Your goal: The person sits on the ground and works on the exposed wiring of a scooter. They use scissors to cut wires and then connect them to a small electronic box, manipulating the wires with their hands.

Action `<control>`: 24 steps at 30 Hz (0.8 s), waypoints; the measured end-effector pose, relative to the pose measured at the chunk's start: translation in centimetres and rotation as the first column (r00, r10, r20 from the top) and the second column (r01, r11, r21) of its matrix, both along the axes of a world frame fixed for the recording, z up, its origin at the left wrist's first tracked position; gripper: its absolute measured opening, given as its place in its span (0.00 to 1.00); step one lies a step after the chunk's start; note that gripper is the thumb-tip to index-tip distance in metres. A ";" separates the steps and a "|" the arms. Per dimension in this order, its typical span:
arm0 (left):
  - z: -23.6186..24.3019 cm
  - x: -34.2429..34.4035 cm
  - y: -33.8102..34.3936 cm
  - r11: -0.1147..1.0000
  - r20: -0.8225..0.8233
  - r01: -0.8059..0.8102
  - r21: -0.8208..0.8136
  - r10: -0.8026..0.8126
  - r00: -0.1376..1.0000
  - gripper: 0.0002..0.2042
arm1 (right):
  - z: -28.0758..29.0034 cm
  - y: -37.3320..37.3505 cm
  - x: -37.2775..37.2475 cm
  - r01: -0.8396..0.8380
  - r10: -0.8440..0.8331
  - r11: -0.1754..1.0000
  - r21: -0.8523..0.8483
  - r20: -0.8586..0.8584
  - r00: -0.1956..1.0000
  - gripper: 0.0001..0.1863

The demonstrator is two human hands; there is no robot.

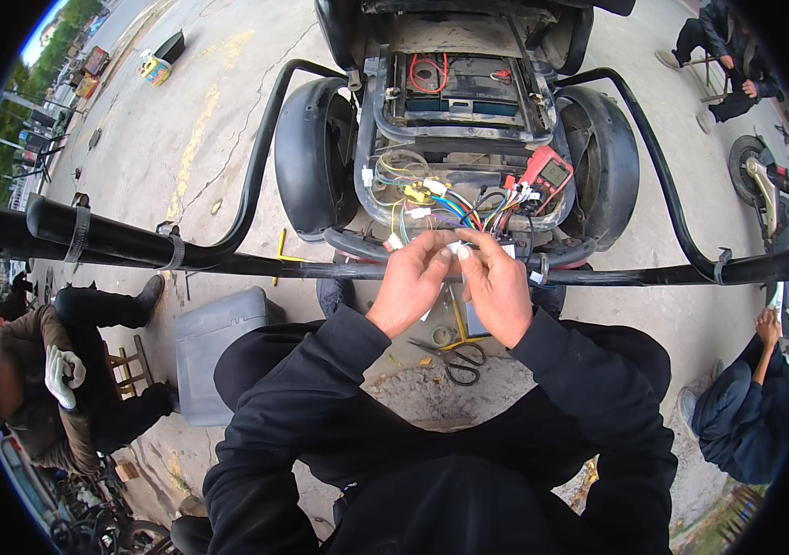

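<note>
My left hand [411, 281] and my right hand [498, 289] meet in front of the rear of a three-wheeled vehicle. Thumbs and fingers of both pinch a small white connector [455, 249], mostly covered by the fingertips. Just beyond them spreads a bundle of coloured wires [468, 215] with several plugs, among them a yellow connector [419, 193] and a white connector [436, 187]. On the frame to the right of the wires leans a red multimeter [547, 176] with a small grey screen.
A black bar [320, 270] crosses under my hands. Scissors [461, 366] and a tape roll [443, 336] lie on the ground between my legs. At left are a grey plastic case [219, 347] and a seated person wearing a white glove [63, 377]. Two more people sit at right.
</note>
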State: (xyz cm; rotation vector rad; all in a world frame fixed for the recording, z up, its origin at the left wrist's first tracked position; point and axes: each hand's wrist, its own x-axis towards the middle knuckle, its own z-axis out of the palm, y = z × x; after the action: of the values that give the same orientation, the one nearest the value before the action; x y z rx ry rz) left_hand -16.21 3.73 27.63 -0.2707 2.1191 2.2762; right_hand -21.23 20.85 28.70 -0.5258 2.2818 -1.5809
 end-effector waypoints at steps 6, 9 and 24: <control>-1.2 -0.8 -2.4 0.946 -0.005 -0.141 -0.291 0.146 0.989 0.08 | -1.7 -0.9 -0.2 0.039 -0.037 0.995 -0.094 0.018 0.999 0.15; -2.7 -3.5 -7.2 0.724 -0.221 -0.470 -0.505 0.418 0.881 0.07 | -1.8 -0.4 0.0 0.055 -0.034 0.987 -0.151 0.141 0.989 0.14; -6.0 -6.2 -11.4 0.812 0.072 -0.391 -0.433 0.464 0.883 0.12 | -2.5 0.5 0.2 0.143 -0.021 0.951 -0.275 0.404 0.914 0.16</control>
State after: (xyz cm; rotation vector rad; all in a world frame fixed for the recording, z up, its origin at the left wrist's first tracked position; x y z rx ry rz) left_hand -22.42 -7.67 21.66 -1.0203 2.6264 1.8482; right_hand -21.02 21.31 26.18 -0.1507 1.7950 -1.8896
